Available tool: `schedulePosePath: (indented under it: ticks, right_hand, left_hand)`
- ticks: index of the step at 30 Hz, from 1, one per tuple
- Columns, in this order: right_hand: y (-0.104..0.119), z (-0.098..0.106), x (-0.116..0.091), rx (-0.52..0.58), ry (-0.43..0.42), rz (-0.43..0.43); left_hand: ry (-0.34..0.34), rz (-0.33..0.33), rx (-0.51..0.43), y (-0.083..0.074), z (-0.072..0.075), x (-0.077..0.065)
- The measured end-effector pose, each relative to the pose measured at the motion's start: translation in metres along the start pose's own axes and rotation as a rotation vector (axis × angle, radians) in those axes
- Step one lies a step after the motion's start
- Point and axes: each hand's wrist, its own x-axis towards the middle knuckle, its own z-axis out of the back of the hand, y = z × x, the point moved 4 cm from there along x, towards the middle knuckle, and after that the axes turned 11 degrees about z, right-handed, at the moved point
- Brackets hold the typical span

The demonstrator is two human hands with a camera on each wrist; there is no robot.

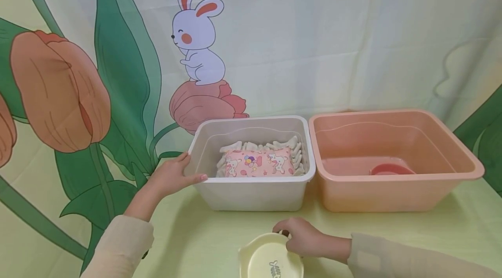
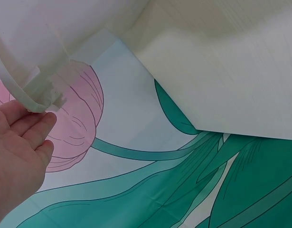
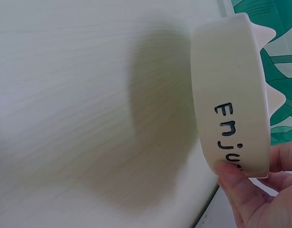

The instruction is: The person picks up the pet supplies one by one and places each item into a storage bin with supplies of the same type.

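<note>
My left hand (image 1: 170,177) grips the front left corner of a white plastic tub (image 1: 251,195), its thumb lying along the front rim. In the left wrist view, the fingers (image 2: 39,129) reach under that rim. Inside the tub, a pink cushion (image 1: 259,164) printed with rabbits and balloons is bordered by pale, finger-like pieces. Close to the front of the table, my right hand (image 1: 303,238) pinches the edge of a cream pet bowl (image 1: 252,262). Lettering starting "Enj" and two pointed ears show on this bowl (image 3: 229,76) in the right wrist view. It casts a shadow on the tabletop.
A peach tub (image 1: 392,195) stands directly right of the white one, with a red round object (image 1: 392,169) partly visible in it. Both rest on a pale green table (image 1: 204,243). Behind hangs a cloth backdrop (image 1: 294,51) with a rabbit and tulips.
</note>
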Motion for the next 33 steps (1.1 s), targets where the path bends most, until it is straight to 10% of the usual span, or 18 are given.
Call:
schedulePosePath:
  ticks: [33]
  right_hand:
    - [0.003, 0.028, -0.011, -0.036, -0.025, 0.04]
  left_hand:
    - [0.003, -0.015, 0.011, -0.002, 0.002, -0.001]
